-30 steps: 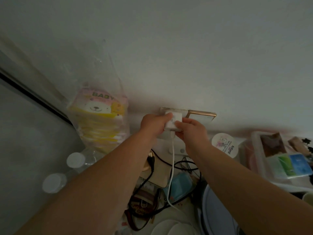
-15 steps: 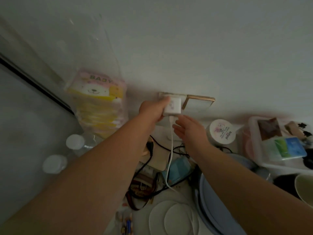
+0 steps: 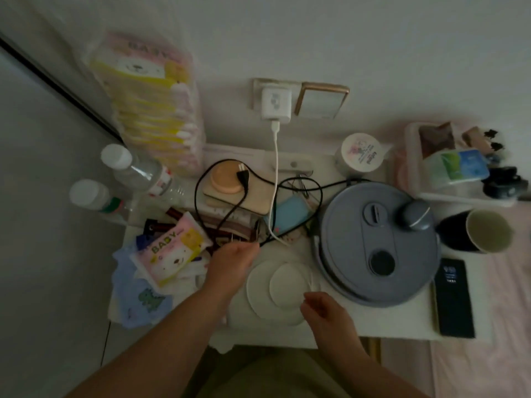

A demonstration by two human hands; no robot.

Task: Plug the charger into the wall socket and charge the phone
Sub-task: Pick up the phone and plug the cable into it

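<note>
Home bedside: cluttered nightstand (image 3: 402,326), baby wipes (image 3: 169,248), pink bedsheet (image 3: 502,354).

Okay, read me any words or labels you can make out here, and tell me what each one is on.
"BABY": small pink-and-yellow wipes packet.
"BABY", faint: tall clear-wrapped pink-and-yellow tissue stack.
Round white tub lid: print too blurred.
Black phone screen: unreadable.
White wall charger: marking illegible.

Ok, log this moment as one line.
charger: plugged in wall socket | left hand: at cable end | right hand: empty | phone: unconnected on table
</note>
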